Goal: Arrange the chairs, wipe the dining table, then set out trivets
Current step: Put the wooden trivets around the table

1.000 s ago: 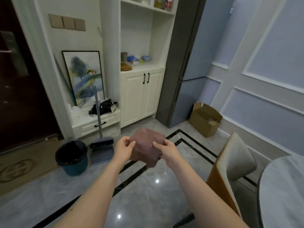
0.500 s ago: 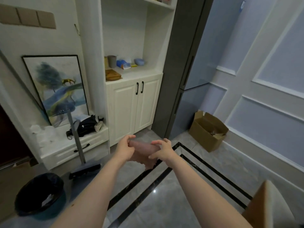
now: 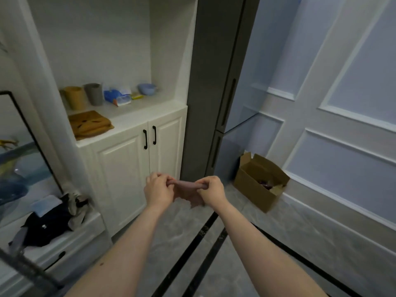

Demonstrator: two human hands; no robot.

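Both left hand [image 3: 159, 189] and right hand [image 3: 211, 190] pinching a folded brownish cloth [image 3: 186, 188] before the white cabinet [image 3: 137, 166] — wiping seemingly over, trivets yet unplaced, table unseen.

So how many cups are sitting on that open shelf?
2 cups: a tan cup at the shelf's left end and a grey cup right beside it. The blue thing farther right looks more like a bowl. More could be hidden above the frame.

We see a white cabinet [image 3: 128, 163] at nine o'clock, cups [image 3: 94, 94] on its shelf at eleven, and a cardboard box [image 3: 260, 183] at three.
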